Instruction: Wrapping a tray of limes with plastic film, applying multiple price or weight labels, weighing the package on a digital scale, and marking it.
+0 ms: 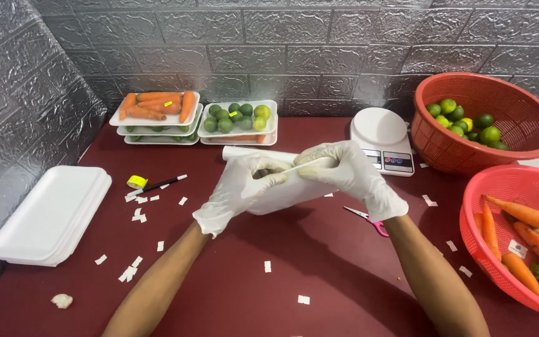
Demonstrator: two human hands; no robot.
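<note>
Centrally, gloved left hand (239, 190), right hand (344, 171), gripping white roll (269, 181)

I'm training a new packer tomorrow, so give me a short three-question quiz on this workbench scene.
1. True or false: both hands, left hand and right hand, hold the white roll.
2. What lies on the table just under the right wrist? A) a knife B) pink-handled scissors C) a spoon
3. Which produce fills the far red basket, beside the white scale?

Key:
1. True
2. B
3. Limes; the carrots are in the nearer basket.
</note>
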